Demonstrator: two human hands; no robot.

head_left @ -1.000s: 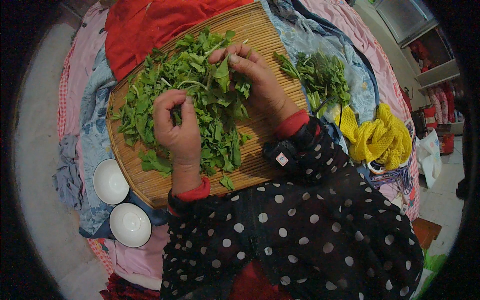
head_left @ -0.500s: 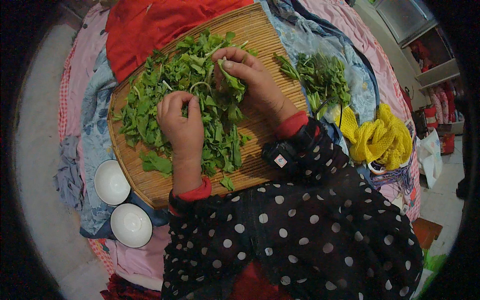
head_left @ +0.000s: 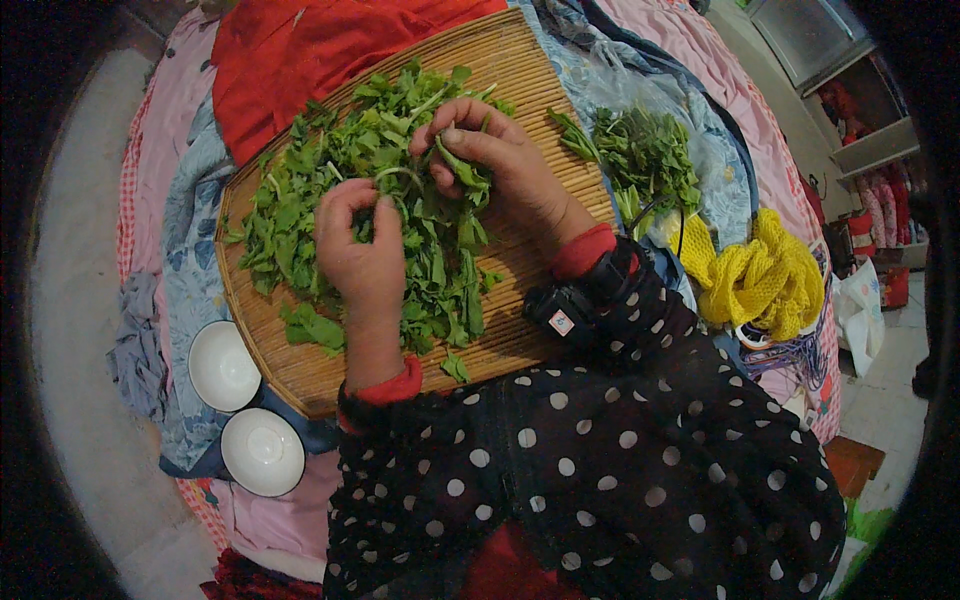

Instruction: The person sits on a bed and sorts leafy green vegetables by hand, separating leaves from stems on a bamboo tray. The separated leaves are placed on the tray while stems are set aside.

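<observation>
A heap of leafy greens [head_left: 290, 225] is spread over a woven bamboo tray [head_left: 560, 170]. My left hand [head_left: 362, 245] is closed in a pinch above the middle of the heap, and a pale, curved stem [head_left: 402, 172] arches from its fingertips. To its right, my right hand [head_left: 505, 165] grips a leafy green sprig [head_left: 462, 168] between thumb and fingers, its leaves hanging below. Part of the sprig is hidden by the fingers. A few loose leaves lie near the tray's front edge.
Right of the tray, another bunch of greens [head_left: 648, 160] rests on clear plastic, with yellow knitted fabric [head_left: 765, 280] nearer me. Two white bowls [head_left: 223, 365] stand at the tray's left. Red cloth [head_left: 300, 60] lies at its far edge. Shelves [head_left: 870, 130] are at far right.
My right hand has shifted slightly left, its fingers curling further round the sprig. My left hand stays almost in place, with its fingers slightly turned.
</observation>
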